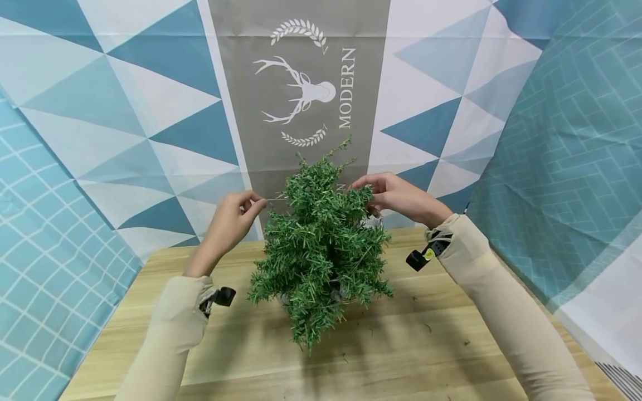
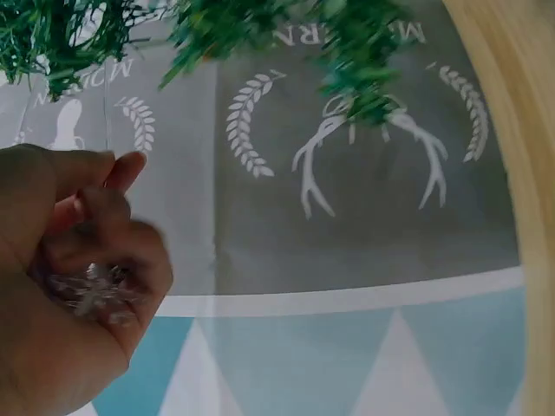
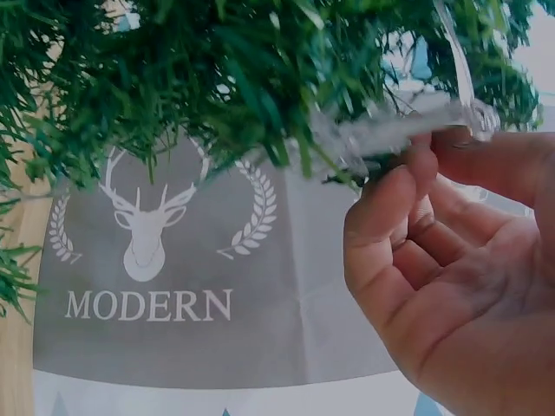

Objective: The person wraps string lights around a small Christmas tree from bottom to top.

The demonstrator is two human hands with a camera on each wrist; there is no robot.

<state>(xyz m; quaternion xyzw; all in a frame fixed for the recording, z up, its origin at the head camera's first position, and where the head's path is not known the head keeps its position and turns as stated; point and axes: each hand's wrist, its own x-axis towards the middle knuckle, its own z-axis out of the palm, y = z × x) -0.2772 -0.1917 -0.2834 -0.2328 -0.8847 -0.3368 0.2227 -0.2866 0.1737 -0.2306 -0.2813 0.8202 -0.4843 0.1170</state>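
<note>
A small green artificial Christmas tree (image 1: 321,245) stands on the wooden table between both hands. On its left side, my left hand (image 1: 233,220) pinches a thin clear wire (image 2: 107,113) between thumb and forefinger; the wire runs toward the branches. A clear snowflake ornament (image 2: 94,293) lies within that hand's curled fingers. Behind the tree's right side, my right hand (image 1: 401,197) holds a clear plastic piece (image 3: 390,130) between thumb and fingers, against the branches. Foliage partly covers this piece, and its shape is blurred. A clear strand (image 3: 460,56) rises from it.
The pale wooden table (image 1: 251,345) carries a few fallen green needles at the right. Behind the tree hangs a patterned cloth (image 1: 180,111) with a deer head and lettering. Blue tile-patterned cloth (image 1: 45,250) borders the left side.
</note>
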